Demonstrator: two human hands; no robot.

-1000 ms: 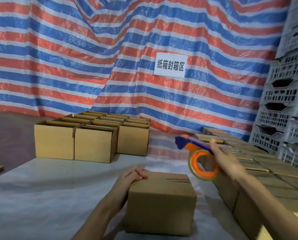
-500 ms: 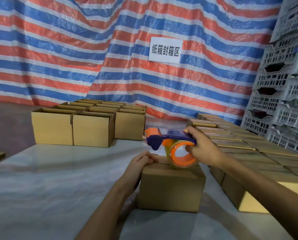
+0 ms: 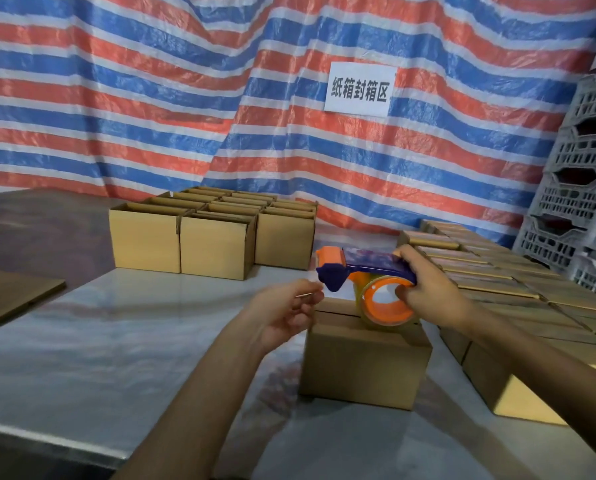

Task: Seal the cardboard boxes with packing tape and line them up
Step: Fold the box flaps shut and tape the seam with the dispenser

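Observation:
A small closed cardboard box (image 3: 362, 368) stands on the white table (image 3: 116, 341) in front of me. My right hand (image 3: 431, 292) grips a blue and orange tape dispenser (image 3: 372, 268) by its handle. The dispenser's clear tape roll (image 3: 386, 306) hangs just over the box top. My left hand (image 3: 286, 317) is raised off the box at its left edge. Its thumb and forefinger meet at the dispenser's blue nose, pinching what looks like a thin pale tape end.
Several open-topped boxes (image 3: 216, 244) stand grouped at the back left. Rows of closed boxes (image 3: 497, 282) fill the right side, close to the box in front of me. Grey plastic crates (image 3: 580, 202) are stacked far right. A flat cardboard sheet (image 3: 9, 292) lies at left.
My right hand brought the dispenser from the right down over the box top. My left hand let go of the box's left corner and rose to the dispenser's nose.

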